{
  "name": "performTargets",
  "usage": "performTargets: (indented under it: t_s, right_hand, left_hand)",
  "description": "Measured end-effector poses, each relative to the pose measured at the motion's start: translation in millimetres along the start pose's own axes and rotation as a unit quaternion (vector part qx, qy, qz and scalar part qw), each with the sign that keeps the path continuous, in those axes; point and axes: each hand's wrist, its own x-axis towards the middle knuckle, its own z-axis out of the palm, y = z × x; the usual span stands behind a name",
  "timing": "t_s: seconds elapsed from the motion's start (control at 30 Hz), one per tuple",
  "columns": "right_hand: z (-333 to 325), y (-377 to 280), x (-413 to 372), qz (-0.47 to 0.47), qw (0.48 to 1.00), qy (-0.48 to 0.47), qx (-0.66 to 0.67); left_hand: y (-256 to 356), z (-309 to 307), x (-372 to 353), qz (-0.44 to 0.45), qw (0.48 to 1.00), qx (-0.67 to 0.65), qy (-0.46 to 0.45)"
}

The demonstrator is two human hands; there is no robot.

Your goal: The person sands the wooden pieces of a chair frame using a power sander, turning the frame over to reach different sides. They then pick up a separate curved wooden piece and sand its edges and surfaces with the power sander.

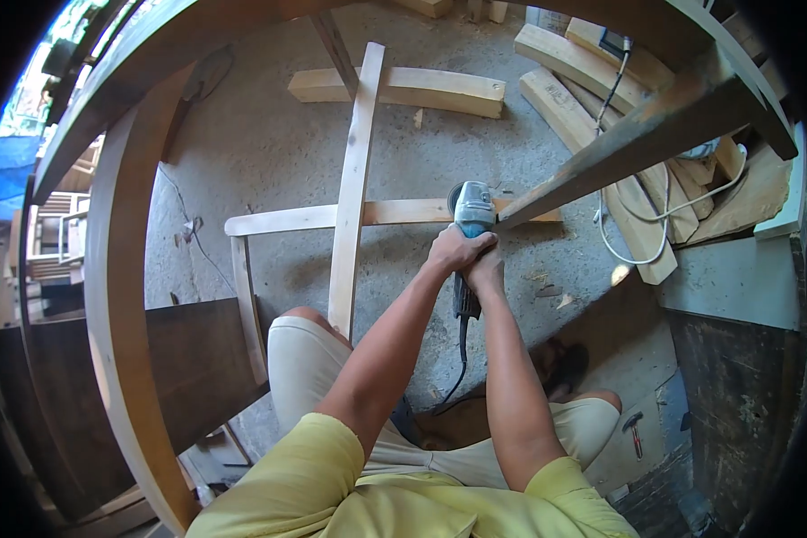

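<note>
An angle grinder (474,206) with a grey head and blue body is held in both my hands, out in front of my knees. My left hand (455,248) wraps round the body just behind the head. Lower down, my right hand (485,271) closes on the grip, with the black rear end and cord below it. The disc (455,194) shows at the left of the head, over a horizontal wooden rail (403,212). Crossing that rail is a long pale wooden bar (353,179), which runs toward my left knee.
A dark wooden beam (619,134) slants in from the right, ending beside the grinder. Curved timber (583,67) is piled at upper right with a white cable (641,260). Another block (439,91) lies on the concrete floor. A hammer (635,435) rests by my right knee.
</note>
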Motion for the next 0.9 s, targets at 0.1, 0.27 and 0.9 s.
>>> performTargets:
  t_s: [0.1, 0.27, 0.9]
  right_hand:
    - [3.4, -1.9, -4.4, -0.006, 1.000, 0.009, 0.001]
    - [37.6, -6.3, -24.8, -0.070, 0.996, -0.051, -0.027]
    - [41.6, -9.5, -48.6, -0.060, 0.993, -0.083, -0.055]
  left_hand:
    - [-9.5, -1.4, -4.5, -0.002, 1.000, -0.005, 0.029]
    - [-60.4, -11.2, -24.2, -0.063, 0.989, -0.089, 0.095]
    - [-83.6, -5.1, -42.2, -0.055, 0.983, -0.133, 0.117]
